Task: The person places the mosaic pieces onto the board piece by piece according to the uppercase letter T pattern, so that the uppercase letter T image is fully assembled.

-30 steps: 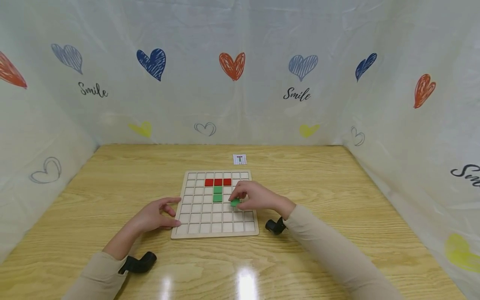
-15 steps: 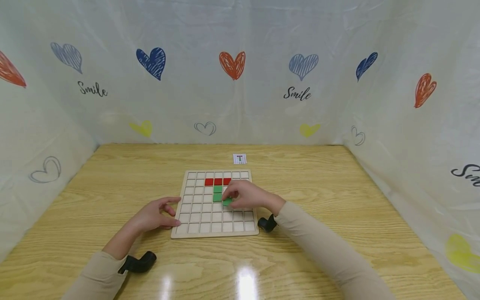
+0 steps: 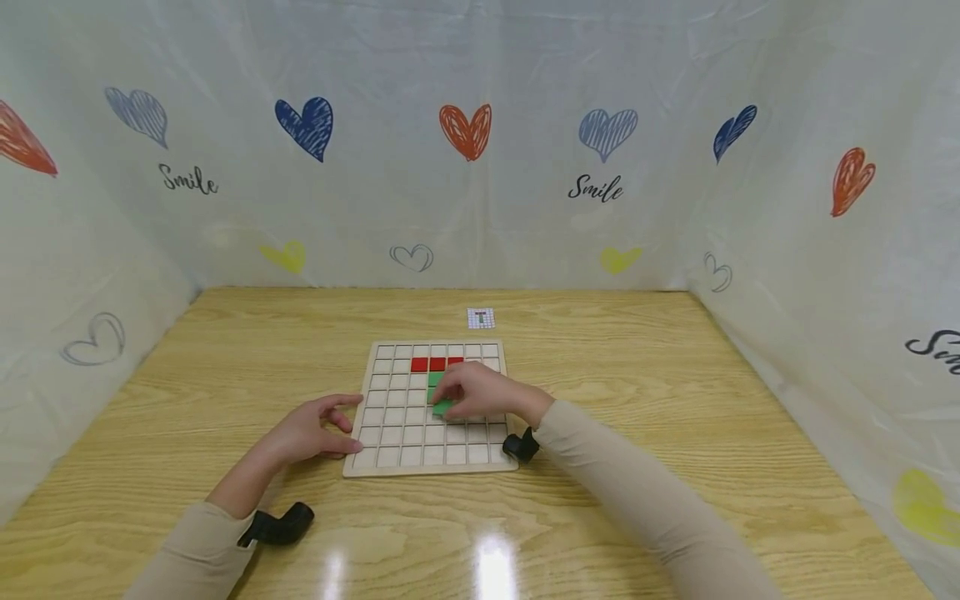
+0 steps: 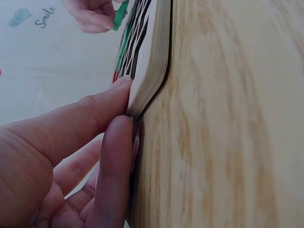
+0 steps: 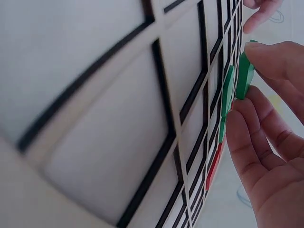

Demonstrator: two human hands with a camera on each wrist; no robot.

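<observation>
Between thumb and fingers my right hand (image 3: 483,392) pinches a green square tile (image 3: 442,409), raised just off the wooden grid board (image 3: 380,472). In the right wrist view that tile (image 5: 244,78) is tilted and apart from the grid. Green tiles (image 3: 436,379) lie in the column behind it, partly covered by my fingers. Beyond them is a row of red tiles (image 3: 420,364), the rightmost partly hidden. My left hand (image 3: 307,429) rests at the board's left edge, thumb and index finger spread. In the left wrist view, fingertips touch the board's side (image 4: 154,61).
A small printed card (image 3: 481,318) with a red and green T pattern lies behind the board on the wooden table (image 3: 637,358). Black wrist mounts (image 3: 281,525) stick out from both sleeves. A white curtain (image 3: 525,225) with hearts surrounds the table's back and sides.
My right hand has moved left over the board with the green tile, from the right-hand columns to the column of green tiles. The left hand has stayed in place.
</observation>
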